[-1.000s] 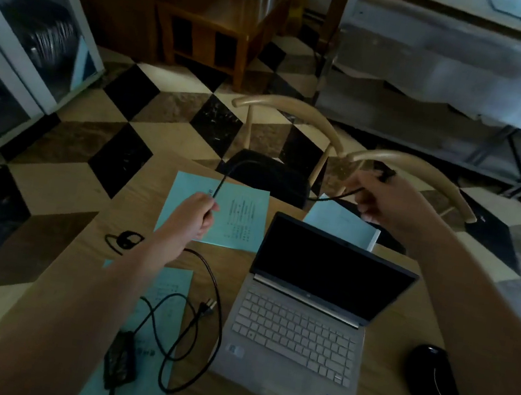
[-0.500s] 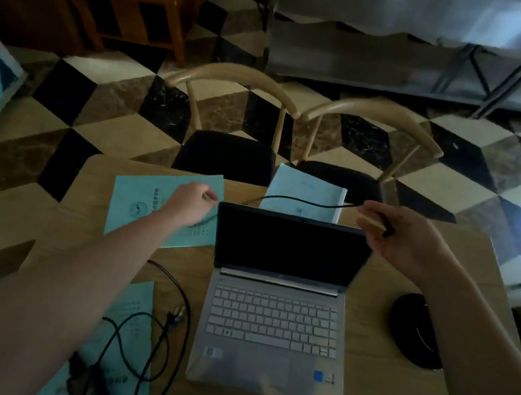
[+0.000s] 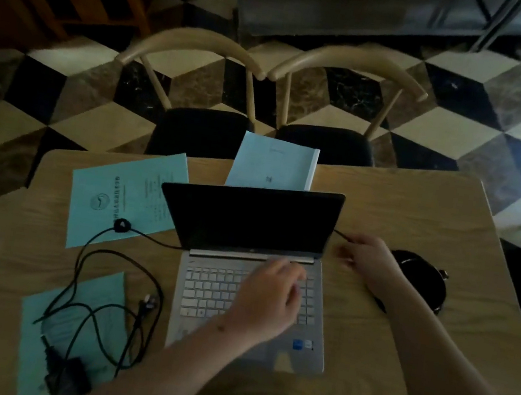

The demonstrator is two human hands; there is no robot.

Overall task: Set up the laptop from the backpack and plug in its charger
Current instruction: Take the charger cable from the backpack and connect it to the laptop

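Observation:
A silver laptop stands open on the wooden table, its screen dark. My left hand rests flat on the keyboard, fingers spread, holding nothing. My right hand is at the laptop's right edge, pinching the end of the charger cable. The cable runs behind the screen and out on the left, through a black clip, into loose coils. The charger brick and the wall plug lie on the table at the left.
Light blue papers lie left of the laptop, another sheet under the coils, and a booklet behind the screen. A black round object sits at the right. Two wooden chairs stand at the far table edge.
My left hand let go of the cable and came down onto the keyboard. My right hand carried the cable end from above the screen down to the laptop's right side.

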